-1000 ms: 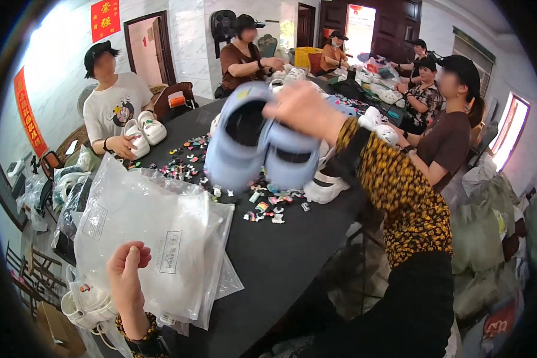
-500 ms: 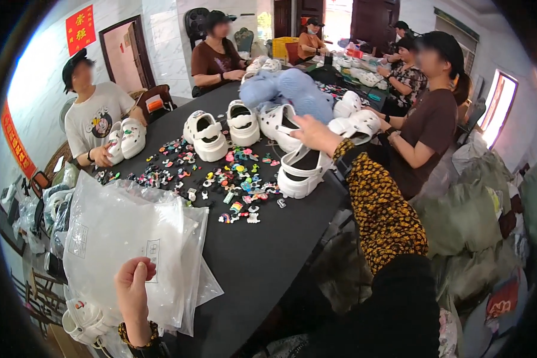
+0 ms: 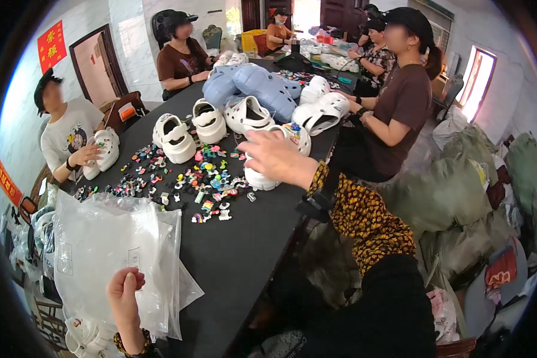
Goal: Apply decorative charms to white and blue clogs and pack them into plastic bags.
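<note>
My right hand [image 3: 278, 157], fingers spread, reaches over a white clog [image 3: 261, 181] at the table's right edge and hides much of it. Whether it touches the clog I cannot tell. Behind stand more white clogs [image 3: 181, 144], one with colourful charms [image 3: 299, 138] on it. Several light-blue clogs [image 3: 267, 90] are heaped beyond them. Loose shoe charms [image 3: 212, 184] lie scattered in front. At the lower left, my left hand [image 3: 124, 293] is closed, thumb against curled fingers, over a stack of clear plastic bags [image 3: 107, 232]. What it pinches, if anything, is hidden.
The dark table [image 3: 238, 250] runs away from me, with co-workers seated along both sides. One person at left handles white clogs [image 3: 103, 152]. Bulging green sacks [image 3: 444, 191] crowd the floor at right. More white clogs [image 3: 89, 337] sit low at left.
The view has turned right, shifting the table leftward. My right hand has drawn back from the farther clogs to above the nearest one. My left hand stays closed over the bags.
</note>
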Action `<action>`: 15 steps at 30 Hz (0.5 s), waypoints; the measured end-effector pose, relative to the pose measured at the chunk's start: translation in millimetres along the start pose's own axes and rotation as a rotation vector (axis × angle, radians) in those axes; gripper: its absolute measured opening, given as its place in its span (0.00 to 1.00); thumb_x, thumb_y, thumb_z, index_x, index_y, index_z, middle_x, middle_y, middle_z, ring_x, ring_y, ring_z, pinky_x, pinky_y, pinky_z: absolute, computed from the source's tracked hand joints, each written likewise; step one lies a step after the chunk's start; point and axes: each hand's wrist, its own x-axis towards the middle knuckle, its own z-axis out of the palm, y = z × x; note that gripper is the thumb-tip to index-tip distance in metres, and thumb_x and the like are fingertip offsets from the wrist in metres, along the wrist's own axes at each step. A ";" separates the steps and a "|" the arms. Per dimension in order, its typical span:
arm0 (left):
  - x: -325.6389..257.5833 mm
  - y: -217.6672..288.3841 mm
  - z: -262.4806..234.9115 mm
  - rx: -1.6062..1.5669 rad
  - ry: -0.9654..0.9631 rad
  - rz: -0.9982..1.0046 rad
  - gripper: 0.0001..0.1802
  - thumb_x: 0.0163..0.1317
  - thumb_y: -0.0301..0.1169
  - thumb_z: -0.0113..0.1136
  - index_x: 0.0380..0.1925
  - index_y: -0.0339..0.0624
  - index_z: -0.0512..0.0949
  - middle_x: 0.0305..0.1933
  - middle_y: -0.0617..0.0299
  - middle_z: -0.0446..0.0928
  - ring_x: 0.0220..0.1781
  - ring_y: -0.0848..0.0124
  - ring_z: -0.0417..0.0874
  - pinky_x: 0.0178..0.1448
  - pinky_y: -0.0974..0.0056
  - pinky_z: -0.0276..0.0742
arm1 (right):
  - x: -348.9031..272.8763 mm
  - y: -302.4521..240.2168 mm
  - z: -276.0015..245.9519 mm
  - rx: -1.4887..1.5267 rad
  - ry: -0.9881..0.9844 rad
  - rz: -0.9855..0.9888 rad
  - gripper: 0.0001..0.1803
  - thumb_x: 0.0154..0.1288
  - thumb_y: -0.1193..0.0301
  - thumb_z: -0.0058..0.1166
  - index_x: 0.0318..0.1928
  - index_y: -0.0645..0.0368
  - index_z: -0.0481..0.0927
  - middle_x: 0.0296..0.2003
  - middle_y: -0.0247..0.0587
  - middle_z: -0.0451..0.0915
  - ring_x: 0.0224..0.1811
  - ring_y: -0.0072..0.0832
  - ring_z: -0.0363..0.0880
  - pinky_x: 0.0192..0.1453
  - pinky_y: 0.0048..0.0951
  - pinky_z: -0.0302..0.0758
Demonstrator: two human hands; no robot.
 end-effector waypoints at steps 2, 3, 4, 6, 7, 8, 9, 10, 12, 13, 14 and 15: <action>-2.2 3.7 1.3 0.014 0.001 -0.009 0.10 0.66 0.27 0.50 0.38 0.31 0.77 0.29 0.60 0.79 0.31 0.74 0.78 0.38 0.69 0.74 | -8.8 -19.0 5.7 0.090 0.072 -0.106 0.19 0.62 0.63 0.53 0.51 0.59 0.74 0.53 0.48 0.68 0.60 0.43 0.64 0.61 0.46 0.60; -4.3 5.7 1.7 0.003 -0.017 0.011 0.10 0.66 0.27 0.50 0.38 0.31 0.77 0.29 0.60 0.79 0.31 0.74 0.78 0.38 0.69 0.74 | -12.9 -28.1 10.3 0.132 0.097 -0.136 0.18 0.62 0.64 0.53 0.50 0.58 0.75 0.52 0.47 0.69 0.59 0.43 0.66 0.60 0.46 0.60; -6.9 7.6 1.4 0.037 -0.016 0.015 0.10 0.66 0.27 0.50 0.38 0.31 0.77 0.30 0.59 0.79 0.32 0.74 0.78 0.39 0.69 0.74 | -17.6 -36.9 15.9 0.177 0.128 -0.172 0.16 0.61 0.65 0.54 0.48 0.58 0.75 0.51 0.47 0.70 0.58 0.43 0.67 0.59 0.45 0.61; -12.0 9.5 0.5 0.074 -0.017 0.016 0.09 0.66 0.26 0.50 0.38 0.31 0.77 0.30 0.59 0.79 0.32 0.73 0.78 0.40 0.69 0.75 | -28.7 -52.9 29.2 0.285 0.132 -0.193 0.14 0.61 0.67 0.53 0.46 0.56 0.76 0.49 0.45 0.71 0.55 0.42 0.69 0.58 0.45 0.62; -15.4 9.1 -0.4 0.114 0.002 0.011 0.09 0.66 0.26 0.50 0.38 0.30 0.77 0.30 0.58 0.78 0.33 0.73 0.78 0.40 0.69 0.75 | -36.2 -58.2 35.5 0.328 0.065 -0.177 0.16 0.60 0.68 0.54 0.49 0.57 0.77 0.52 0.45 0.72 0.57 0.40 0.70 0.59 0.41 0.62; -18.9 7.6 -1.6 0.153 0.021 0.005 0.09 0.65 0.26 0.50 0.38 0.30 0.77 0.31 0.58 0.78 0.33 0.73 0.78 0.41 0.68 0.75 | -41.1 -63.9 43.4 0.396 0.056 -0.176 0.15 0.60 0.69 0.54 0.48 0.56 0.78 0.51 0.44 0.73 0.55 0.40 0.71 0.58 0.40 0.63; -21.6 5.6 -3.7 0.156 0.018 0.003 0.09 0.65 0.26 0.50 0.38 0.30 0.77 0.31 0.58 0.78 0.33 0.73 0.78 0.41 0.68 0.75 | -47.5 -68.8 50.9 0.408 0.129 -0.186 0.14 0.60 0.70 0.54 0.47 0.57 0.78 0.51 0.43 0.74 0.55 0.40 0.71 0.58 0.39 0.63; -23.7 2.8 -6.7 0.218 0.010 0.009 0.09 0.65 0.25 0.50 0.37 0.29 0.76 0.31 0.58 0.78 0.34 0.73 0.78 0.41 0.69 0.74 | -54.5 -72.6 58.3 0.401 0.152 -0.171 0.13 0.60 0.70 0.54 0.46 0.57 0.78 0.51 0.43 0.74 0.54 0.39 0.72 0.58 0.39 0.64; -27.8 -5.0 -12.9 0.280 0.000 0.013 0.09 0.64 0.25 0.49 0.37 0.28 0.76 0.31 0.58 0.78 0.34 0.73 0.78 0.41 0.69 0.74 | -67.4 -75.3 71.4 0.496 0.133 -0.140 0.12 0.60 0.71 0.54 0.45 0.57 0.79 0.51 0.43 0.74 0.54 0.38 0.72 0.58 0.37 0.64; -29.5 -9.6 -15.9 0.285 0.015 -0.017 0.09 0.64 0.24 0.49 0.37 0.28 0.76 0.31 0.58 0.77 0.34 0.73 0.77 0.41 0.69 0.74 | -73.0 -76.8 77.7 0.566 0.151 -0.094 0.12 0.60 0.71 0.54 0.45 0.57 0.79 0.51 0.43 0.74 0.54 0.38 0.72 0.58 0.37 0.64; -31.4 -14.6 -18.2 0.289 0.028 -0.046 0.09 0.63 0.24 0.49 0.37 0.28 0.76 0.31 0.59 0.77 0.34 0.73 0.77 0.42 0.69 0.73 | -78.2 -77.9 83.4 0.626 0.153 -0.032 0.11 0.61 0.72 0.54 0.45 0.57 0.79 0.51 0.42 0.75 0.53 0.38 0.73 0.58 0.36 0.64; -33.4 -19.4 -20.4 0.290 0.024 -0.045 0.09 0.63 0.24 0.49 0.37 0.28 0.76 0.31 0.59 0.77 0.34 0.73 0.77 0.42 0.69 0.73 | -83.0 -78.8 88.8 0.642 0.173 -0.020 0.10 0.60 0.72 0.54 0.42 0.58 0.80 0.50 0.44 0.75 0.51 0.39 0.74 0.56 0.37 0.65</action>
